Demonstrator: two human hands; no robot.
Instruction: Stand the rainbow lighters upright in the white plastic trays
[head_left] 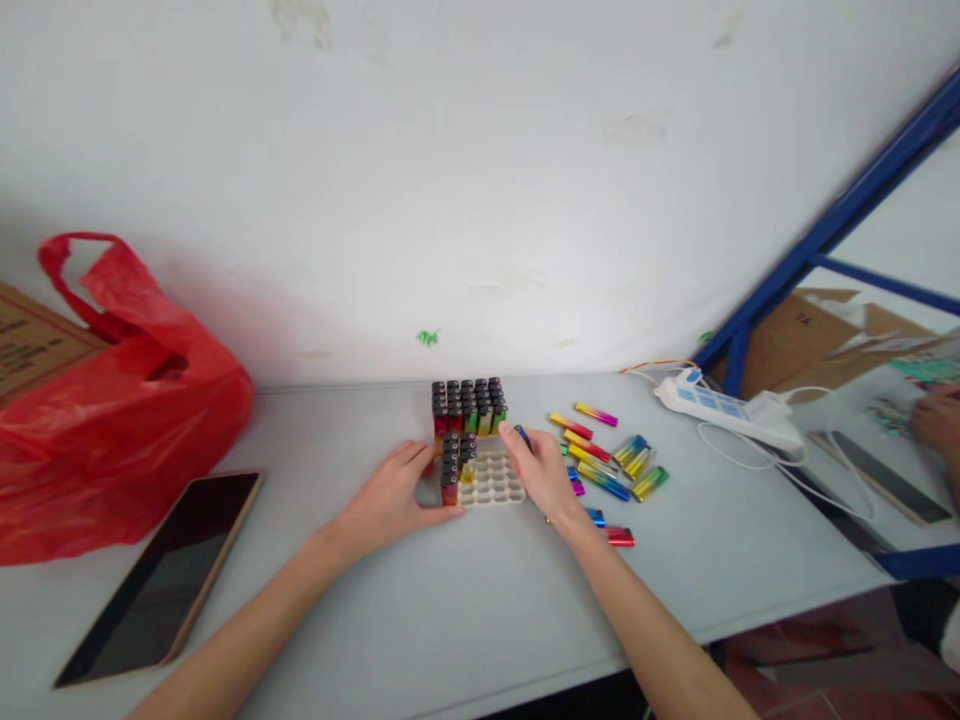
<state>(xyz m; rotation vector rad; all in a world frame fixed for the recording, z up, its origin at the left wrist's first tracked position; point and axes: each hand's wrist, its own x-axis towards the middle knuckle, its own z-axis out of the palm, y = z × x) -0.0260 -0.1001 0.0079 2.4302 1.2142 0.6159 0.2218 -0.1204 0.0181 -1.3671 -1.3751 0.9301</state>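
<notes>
A pale honeycomb tray [491, 480] lies in front of me, its left columns filled with upright black-topped lighters [450, 465]. My left hand [397, 488] grips the tray's left side, thumb at the front corner and fingers farther back. Over the tray's right side, my right hand [541, 472] is closed around a lighter [523, 436]; only its dark end shows. Directly behind the tray stands a block of upright lighters [470, 405] in several colours. To the right of my right hand, loose shiny metallic-coloured lighters [592, 450] lie scattered, some partly hidden by that hand and forearm.
On the left are a red plastic bag [135, 400], a cardboard box [37, 345] and a dark-screened tablet [161, 580]. A white power strip [724, 408] with cables sits right, beside a blue metal frame [825, 225]. Beyond it, another person's hand [937, 425] shows.
</notes>
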